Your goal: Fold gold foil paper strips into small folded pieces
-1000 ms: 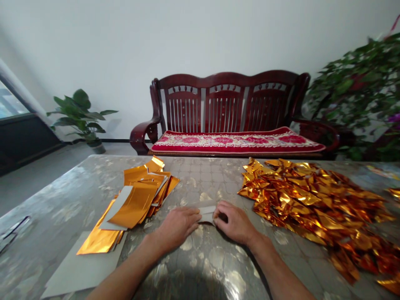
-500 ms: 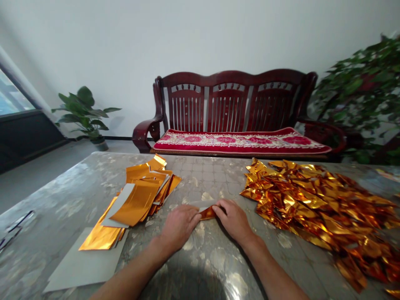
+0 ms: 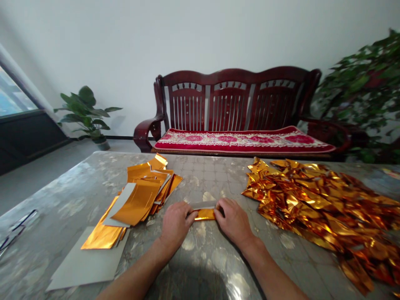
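Note:
Between my two hands lies a sheet of gold foil paper (image 3: 205, 214), its near edge folded over into a shiny band with a grey strip of its back showing behind. My left hand (image 3: 177, 218) is closed on the sheet's left end, thumb on the fold. The right end is pinched by my right hand (image 3: 233, 218), fingers curled over it. Left of my hands is a fanned stack of flat gold foil sheets (image 3: 137, 204), some with the grey side up. To the right spreads a large heap of folded gold foil pieces (image 3: 312, 200).
Grey sheets (image 3: 90, 266) lie under the near end of the stack. Eyeglasses (image 3: 17, 231) rest at the left of the patterned table (image 3: 200, 258). Beyond the table stands a dark wooden bench (image 3: 231, 104) with a red cushion; potted plants (image 3: 89, 112) flank it.
The slanted, dark-looking fold in the foil sheet is now a straight, bright band. My left hand has shifted slightly left, showing more of it; my right hand stays at its end.

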Motion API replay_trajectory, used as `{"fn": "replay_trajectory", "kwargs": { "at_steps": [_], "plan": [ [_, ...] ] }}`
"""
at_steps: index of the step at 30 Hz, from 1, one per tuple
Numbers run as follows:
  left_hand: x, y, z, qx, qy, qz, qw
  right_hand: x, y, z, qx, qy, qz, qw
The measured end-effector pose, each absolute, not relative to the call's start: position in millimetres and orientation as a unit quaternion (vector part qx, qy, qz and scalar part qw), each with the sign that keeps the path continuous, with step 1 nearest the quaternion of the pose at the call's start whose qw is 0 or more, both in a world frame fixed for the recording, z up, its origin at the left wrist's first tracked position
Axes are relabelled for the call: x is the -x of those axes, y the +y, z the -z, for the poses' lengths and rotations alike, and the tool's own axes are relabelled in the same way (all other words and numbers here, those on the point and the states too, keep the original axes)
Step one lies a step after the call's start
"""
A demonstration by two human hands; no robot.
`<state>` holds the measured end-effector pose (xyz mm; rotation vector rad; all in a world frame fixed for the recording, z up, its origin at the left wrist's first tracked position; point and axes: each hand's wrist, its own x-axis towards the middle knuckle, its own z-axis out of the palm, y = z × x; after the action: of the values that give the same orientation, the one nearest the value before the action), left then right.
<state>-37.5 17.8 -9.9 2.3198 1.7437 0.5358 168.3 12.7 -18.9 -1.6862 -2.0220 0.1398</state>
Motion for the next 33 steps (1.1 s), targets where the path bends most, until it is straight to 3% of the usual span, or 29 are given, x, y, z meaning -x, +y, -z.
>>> {"fn": "replay_trajectory", "kwargs": {
  "at_steps": [33],
  "plan": [
    [36.7, 20.7, 6.1, -0.728, 0.658, -0.154, 0.115, -167.2, 12.7, 22.2, 0.605, -0.756, -0.025, 0.250]
  ]
}}
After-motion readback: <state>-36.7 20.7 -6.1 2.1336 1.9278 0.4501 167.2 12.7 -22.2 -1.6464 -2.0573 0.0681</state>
